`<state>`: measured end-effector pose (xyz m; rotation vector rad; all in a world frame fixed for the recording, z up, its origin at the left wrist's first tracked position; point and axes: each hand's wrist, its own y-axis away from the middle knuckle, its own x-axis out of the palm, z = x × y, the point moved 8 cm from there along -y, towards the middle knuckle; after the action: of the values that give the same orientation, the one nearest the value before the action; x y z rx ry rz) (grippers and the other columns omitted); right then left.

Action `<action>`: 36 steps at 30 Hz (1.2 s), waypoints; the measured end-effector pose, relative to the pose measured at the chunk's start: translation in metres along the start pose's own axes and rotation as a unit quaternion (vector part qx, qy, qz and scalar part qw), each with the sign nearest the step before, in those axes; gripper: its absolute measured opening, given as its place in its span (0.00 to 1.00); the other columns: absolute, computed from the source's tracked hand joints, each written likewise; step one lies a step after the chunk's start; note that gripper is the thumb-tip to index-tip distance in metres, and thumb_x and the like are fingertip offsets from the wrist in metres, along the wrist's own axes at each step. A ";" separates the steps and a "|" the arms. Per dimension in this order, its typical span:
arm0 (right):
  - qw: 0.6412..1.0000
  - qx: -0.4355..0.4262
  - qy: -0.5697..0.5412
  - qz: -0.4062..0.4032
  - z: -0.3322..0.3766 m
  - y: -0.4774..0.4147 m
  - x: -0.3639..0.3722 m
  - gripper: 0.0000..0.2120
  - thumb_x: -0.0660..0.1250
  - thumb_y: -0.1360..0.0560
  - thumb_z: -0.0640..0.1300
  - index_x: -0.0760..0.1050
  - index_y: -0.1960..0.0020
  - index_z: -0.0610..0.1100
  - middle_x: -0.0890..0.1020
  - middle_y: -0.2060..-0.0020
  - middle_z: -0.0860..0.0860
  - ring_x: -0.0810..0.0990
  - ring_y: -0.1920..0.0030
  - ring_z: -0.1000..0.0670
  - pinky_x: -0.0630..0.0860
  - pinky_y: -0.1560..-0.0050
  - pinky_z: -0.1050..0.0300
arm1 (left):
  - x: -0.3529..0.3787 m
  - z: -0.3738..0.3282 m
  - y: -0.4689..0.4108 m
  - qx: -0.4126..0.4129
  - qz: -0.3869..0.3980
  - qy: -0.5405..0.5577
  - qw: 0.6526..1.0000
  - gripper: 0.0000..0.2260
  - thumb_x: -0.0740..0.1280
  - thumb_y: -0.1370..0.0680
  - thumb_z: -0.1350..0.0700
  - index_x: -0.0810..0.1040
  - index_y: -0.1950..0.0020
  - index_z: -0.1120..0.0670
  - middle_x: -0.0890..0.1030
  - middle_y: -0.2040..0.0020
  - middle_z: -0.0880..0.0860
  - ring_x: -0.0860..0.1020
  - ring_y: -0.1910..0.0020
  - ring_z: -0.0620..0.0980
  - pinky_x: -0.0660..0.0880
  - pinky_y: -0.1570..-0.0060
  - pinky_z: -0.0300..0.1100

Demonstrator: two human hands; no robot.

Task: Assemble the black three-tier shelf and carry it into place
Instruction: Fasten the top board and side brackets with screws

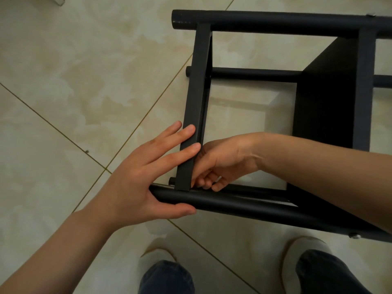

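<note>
Your left hand (131, 183), fingers straight, is pressing the end tier (196, 92) of the black shelf (275, 21). Your right hand (222, 162) is curling inside that tier; its hold cannot be told.

Two bare arms meet at the middle of the scene. The left forearm (63, 247) rises from the near left corner, ending in the left hand (146, 175), palm turned right, its four fingers (182, 132) straight and slightly fanned toward the far side, its thumb (176, 211) stretched out apart from them on the near side. The right forearm (318, 162) reaches in from the right edge, wrist bent. The right hand (220, 164) shows its back, fingertips (206, 183) curled down and bunched together; whether they pinch anything cannot be made out. The two hands lie just beside each other.
</note>
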<state>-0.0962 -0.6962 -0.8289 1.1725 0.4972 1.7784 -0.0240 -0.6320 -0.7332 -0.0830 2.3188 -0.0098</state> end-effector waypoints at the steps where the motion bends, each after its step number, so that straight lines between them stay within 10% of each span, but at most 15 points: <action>1: 1.000 -0.007 0.001 0.001 0.002 0.001 -0.001 0.09 0.68 0.23 0.40 0.81 0.61 0.45 0.78 0.67 0.51 0.74 0.64 0.54 0.72 0.57 0.60 | 0.000 0.000 0.000 0.001 -0.001 -0.001 1.000 0.37 0.75 0.29 0.41 0.70 0.27 0.58 0.65 0.22 0.57 0.60 0.20 0.56 0.61 0.23 0.48; 36: 0.989 -0.053 -0.049 -0.128 -0.007 0.019 0.007 0.09 0.69 0.24 0.42 0.81 0.63 0.45 0.80 0.65 0.50 0.78 0.55 0.49 0.75 0.51 0.56 | -0.006 -0.005 0.004 -0.034 0.031 -0.014 0.999 0.41 0.74 0.31 0.39 0.67 0.22 0.51 0.60 0.18 0.45 0.59 0.20 0.44 0.60 0.24 0.40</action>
<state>-0.1117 -0.6984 -0.8147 1.0657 0.4669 1.5009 -0.0238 -0.6278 -0.7262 -0.0447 2.2937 0.1003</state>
